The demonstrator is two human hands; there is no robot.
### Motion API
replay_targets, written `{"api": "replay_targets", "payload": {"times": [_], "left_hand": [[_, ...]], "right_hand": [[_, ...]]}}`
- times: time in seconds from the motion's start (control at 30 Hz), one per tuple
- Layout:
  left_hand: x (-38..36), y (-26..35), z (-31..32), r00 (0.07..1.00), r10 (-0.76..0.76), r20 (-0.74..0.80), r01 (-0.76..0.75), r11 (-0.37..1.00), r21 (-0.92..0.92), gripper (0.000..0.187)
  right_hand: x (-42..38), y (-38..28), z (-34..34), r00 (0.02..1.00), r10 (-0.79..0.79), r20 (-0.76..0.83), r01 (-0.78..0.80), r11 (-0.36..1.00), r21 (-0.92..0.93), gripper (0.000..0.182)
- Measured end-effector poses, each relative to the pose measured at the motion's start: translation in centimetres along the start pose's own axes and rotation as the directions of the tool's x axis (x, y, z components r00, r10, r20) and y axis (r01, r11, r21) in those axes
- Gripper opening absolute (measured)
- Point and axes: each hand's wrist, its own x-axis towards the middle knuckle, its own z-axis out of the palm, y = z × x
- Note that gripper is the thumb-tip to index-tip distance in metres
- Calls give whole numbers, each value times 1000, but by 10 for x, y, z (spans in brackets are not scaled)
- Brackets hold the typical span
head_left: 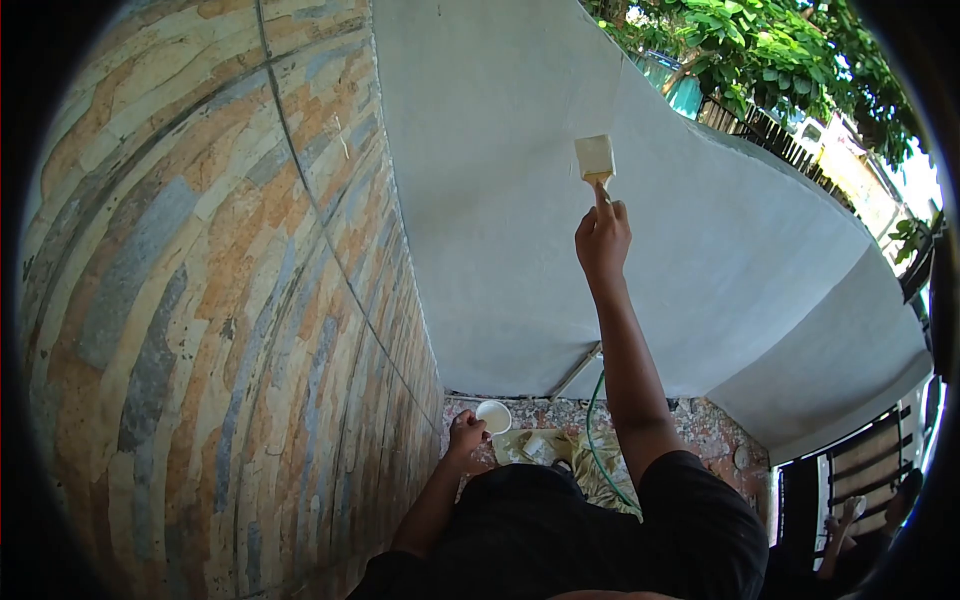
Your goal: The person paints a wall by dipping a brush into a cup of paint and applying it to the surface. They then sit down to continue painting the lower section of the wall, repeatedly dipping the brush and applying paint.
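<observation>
My right hand [603, 238] is raised in front of the grey-white wall [500, 200], its fingers closed round the handle of a wide paintbrush [596, 157]. The brush points up, and its pale bristles lie at the wall surface. Low down, near the stone-patterned wall, my left hand [467, 434] grips a small round white container [494, 417] at its left side. Pale material shows inside the container.
A stone-patterned wall [220, 300] fills the left. A green hose [592, 430] and a crumpled cloth [590, 460] lie on the speckled floor [725, 440]. A pipe leans at the wall base. A dark gate [865, 465] and part of another person [845, 530] are at lower right.
</observation>
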Motion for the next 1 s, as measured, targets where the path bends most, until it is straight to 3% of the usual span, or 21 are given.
{"api": "replay_targets", "payload": {"times": [0.13, 0.2, 0.3, 0.47, 0.57, 0.63, 0.7, 0.77, 0.9, 1.0], "left_hand": [[-4, 7, -1, 1000, 16, 22, -17, 998, 56, 15], [4, -2, -4, 1000, -6, -11, 6, 1000, 16, 15], [8, -11, -11, 1000, -5, 13, 5, 1000, -12, 16], [10, -8, -14, 998, -56, 10, 57, 998, -20, 13], [11, -2, -13, 996, -90, 22, 90, 996, -6, 12], [16, -4, -12, 998, -61, 16, 60, 998, 8, 11], [19, -4, -12, 998, -63, 23, 63, 998, -3, 11], [16, -2, -9, 997, -76, 33, 76, 997, -5, 11], [13, -3, -5, 998, -59, 11, 60, 998, -15, 14], [13, -11, -10, 997, -72, 19, 72, 997, 19, 12]], "right_hand": [[-31, 18, 39, 964, 25, 265, 29, 980, -198, 43], [-61, 25, 45, 932, 32, 361, 40, 981, -191, 44], [-104, 32, 47, 877, 113, 468, -7, 975, -222, 43], [-138, 54, 58, 701, 304, 645, -197, 952, -235, 38], [-108, 42, 44, 694, 348, 631, -247, 937, -245, 32], [-74, 27, 26, 790, 289, 540, -225, 957, -184, 29], [-42, 13, 8, 919, 165, 357, -151, 986, -69, 30], [-18, 6, 4, 982, 55, 181, -46, 997, -58, 31], [-26, 28, 39, 961, 75, 266, -15, 975, -221, 35], [-72, 46, 58, 928, 108, 356, -25, 973, -230, 34]]}}
